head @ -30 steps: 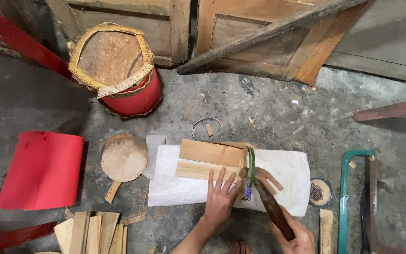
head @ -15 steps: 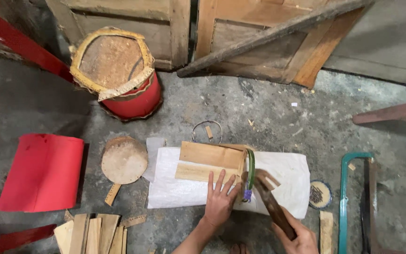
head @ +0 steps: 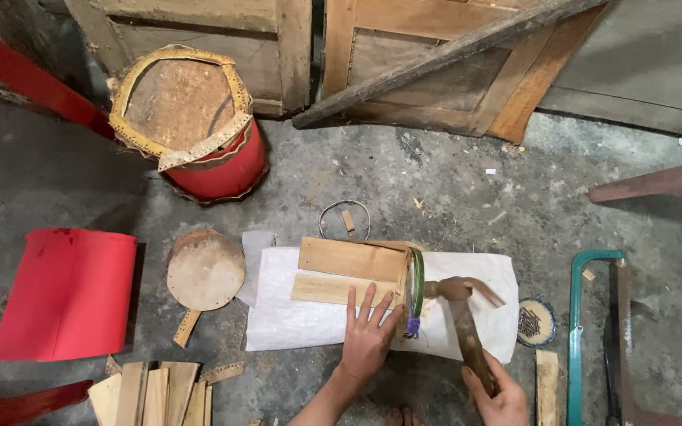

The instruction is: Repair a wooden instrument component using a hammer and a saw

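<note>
Underhand, two pale flat wooden slats (head: 349, 272)

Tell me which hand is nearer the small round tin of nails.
Right. The right hand grips the hammer handle just below-left of the tin; the left hand presses the wooden slats, farther left.

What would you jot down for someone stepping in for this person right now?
Left hand: flat, fingers spread, pressing on the lower wooden slat on the white sack.
Right hand: gripping the handle of a wooden hammer; its head sits beside the green hoop at the slats' right end.
Done: two slats lie side by side, the hoop standing at their end.
Left: cannot tell how firmly they are joined. More slats lie lower left; a small tin of nails lies right of the sack.
</note>
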